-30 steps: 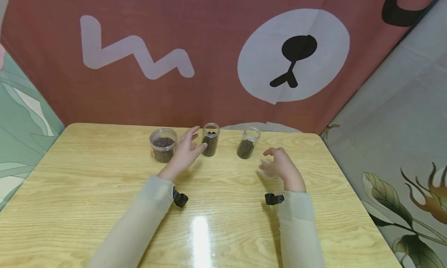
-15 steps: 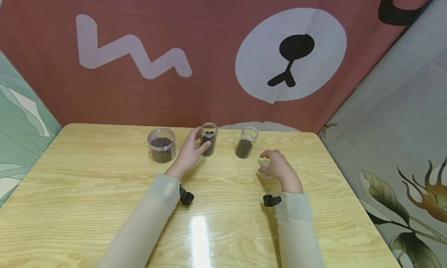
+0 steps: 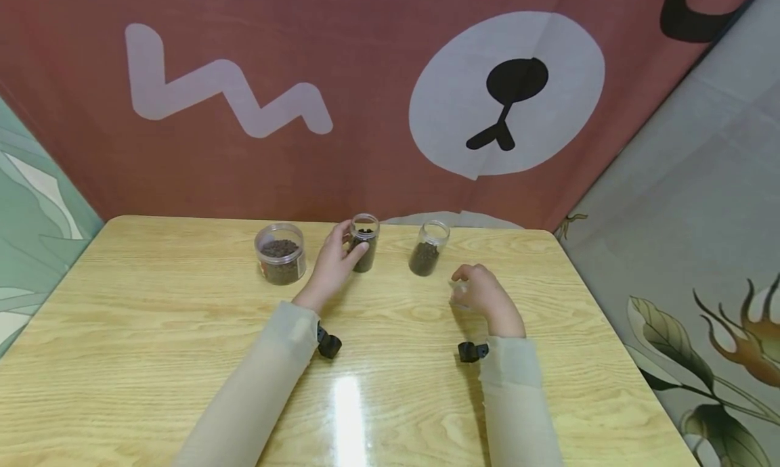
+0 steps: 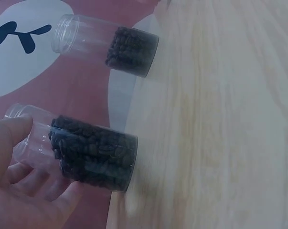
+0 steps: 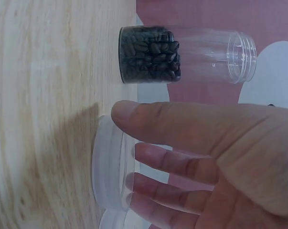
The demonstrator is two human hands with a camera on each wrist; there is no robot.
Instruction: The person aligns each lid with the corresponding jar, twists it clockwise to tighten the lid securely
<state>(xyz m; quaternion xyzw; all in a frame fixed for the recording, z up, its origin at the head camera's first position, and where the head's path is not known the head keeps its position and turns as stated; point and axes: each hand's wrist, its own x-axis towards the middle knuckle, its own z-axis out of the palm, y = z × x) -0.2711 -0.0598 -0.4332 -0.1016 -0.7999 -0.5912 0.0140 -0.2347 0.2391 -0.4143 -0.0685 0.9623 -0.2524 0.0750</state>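
Note:
My left hand [image 3: 332, 262] grips a clear jar [image 3: 364, 250] about two-thirds full of dark coffee beans. The thumb crosses its near side; the left wrist view shows the other fingers beyond the neck. This jar stands uncapped on the table. A second uncapped jar [image 3: 426, 252] with fewer beans stands to its right, apart from both hands. Farther right, my right hand [image 3: 485, 294] holds a clear round lid [image 5: 108, 164] low at the tabletop, thumb at one edge and fingertips at the rim. Part of another clear lid [image 5: 114, 220] shows beside it.
A wide clear tub [image 3: 280, 254] of brown granules or beans stands left of my left hand. The wooden table [image 3: 152, 331] ends at a red cloth [image 3: 365, 162] with a printed bear face. Patterned cloths hang at both sides.
My left hand has moved right and closed round the fuller jar. The right hand has shifted only slightly, its fingers drawing in about the lid. The jars stay in place.

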